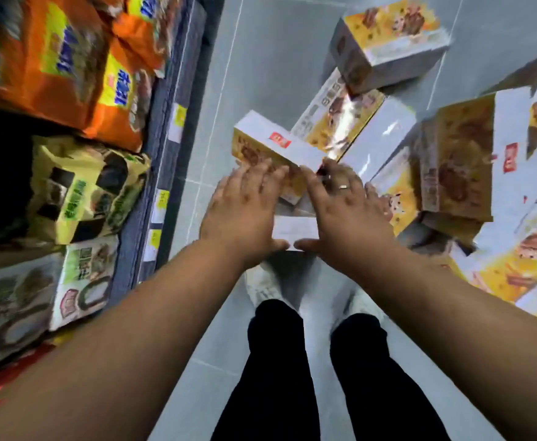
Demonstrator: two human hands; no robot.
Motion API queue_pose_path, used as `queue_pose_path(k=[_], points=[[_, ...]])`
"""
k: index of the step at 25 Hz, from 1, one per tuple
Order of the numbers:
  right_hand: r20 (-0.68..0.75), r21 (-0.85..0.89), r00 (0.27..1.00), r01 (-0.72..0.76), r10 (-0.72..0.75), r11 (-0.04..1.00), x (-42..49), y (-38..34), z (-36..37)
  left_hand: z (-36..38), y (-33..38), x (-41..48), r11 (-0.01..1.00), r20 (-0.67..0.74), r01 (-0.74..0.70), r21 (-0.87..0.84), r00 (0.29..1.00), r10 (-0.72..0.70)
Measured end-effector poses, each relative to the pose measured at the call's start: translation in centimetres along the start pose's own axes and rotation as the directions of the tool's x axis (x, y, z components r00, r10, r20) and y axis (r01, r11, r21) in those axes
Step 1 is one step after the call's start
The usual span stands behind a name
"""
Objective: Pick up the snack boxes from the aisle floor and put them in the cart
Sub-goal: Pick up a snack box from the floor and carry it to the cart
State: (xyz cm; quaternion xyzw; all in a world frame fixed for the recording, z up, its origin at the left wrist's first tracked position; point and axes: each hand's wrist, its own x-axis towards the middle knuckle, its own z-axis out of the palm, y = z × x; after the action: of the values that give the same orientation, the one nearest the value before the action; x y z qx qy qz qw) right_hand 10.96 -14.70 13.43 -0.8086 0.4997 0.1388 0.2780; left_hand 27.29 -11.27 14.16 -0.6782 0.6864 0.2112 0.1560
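Several yellow-and-white snack boxes lie scattered on the grey floor ahead and to the right. The nearest snack box (265, 144) lies tilted just beyond my feet, and its white near end (296, 232) shows between my hands. My left hand (241, 211) lies on its left side with fingers straight and spread. My right hand (346, 208), with a ring on one finger, lies on its right side the same way. Both thumbs touch the white near end. The picture is blurred. No cart is in view.
A low shelf (165, 148) with price tags runs along the left, packed with orange snack bags (69, 58) and yellow-green packs (85, 192). More boxes (388, 39) (461, 160) pile at the right. My legs and white shoes (267, 288) stand on the floor tiles below.
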Motion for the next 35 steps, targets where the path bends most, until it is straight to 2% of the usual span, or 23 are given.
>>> queue_pose_path(k=[4,8,12,15,18,23,27,31,35], points=[[0.106,0.014,0.993,-0.046,0.045,0.999,4.1,2.5,12.7,11.0,-3.0,3.5,0.996,0.124,-0.007,0.085,0.992,-0.004],[0.152,-0.018,0.985,-0.078,0.08,0.997,6.6,5.2,20.7,18.7,-5.4,5.3,0.993,0.247,-0.019,0.116,0.969,-0.01],[0.176,-0.066,0.98,-0.085,0.096,0.994,8.9,6.3,25.0,24.5,-6.6,7.4,0.991,0.276,-0.038,0.128,0.961,0.001],[0.157,-0.112,0.984,-0.07,0.087,0.991,9.4,6.5,25.8,26.6,-6.1,7.8,0.984,0.225,-0.007,0.175,0.974,-0.033],[0.145,-0.158,0.988,-0.035,0.058,0.987,9.3,6.7,25.2,26.2,-6.2,7.7,0.988,0.16,-0.02,0.153,0.987,-0.005],[0.08,-0.182,0.996,0.05,-0.036,0.982,7.2,6.0,18.0,19.7,-6.3,5.4,0.994,0.084,-0.036,0.106,0.996,0.027],[0.052,-0.189,0.99,0.137,-0.13,0.972,5.4,3.5,5.8,8.3,-6.5,2.1,0.998,-0.009,0.001,0.067,1.0,0.0],[-0.086,-0.235,0.957,0.249,-0.276,0.939,2.8,-0.5,-9.1,-5.1,-7.7,-3.4,0.996,-0.227,0.033,0.08,0.974,-0.014],[-0.215,-0.335,0.874,0.353,-0.435,0.874,-3.9,-7.2,-23.4,-18.8,-8.1,-12.8,0.991,-0.453,0.131,0.022,0.885,-0.107]])
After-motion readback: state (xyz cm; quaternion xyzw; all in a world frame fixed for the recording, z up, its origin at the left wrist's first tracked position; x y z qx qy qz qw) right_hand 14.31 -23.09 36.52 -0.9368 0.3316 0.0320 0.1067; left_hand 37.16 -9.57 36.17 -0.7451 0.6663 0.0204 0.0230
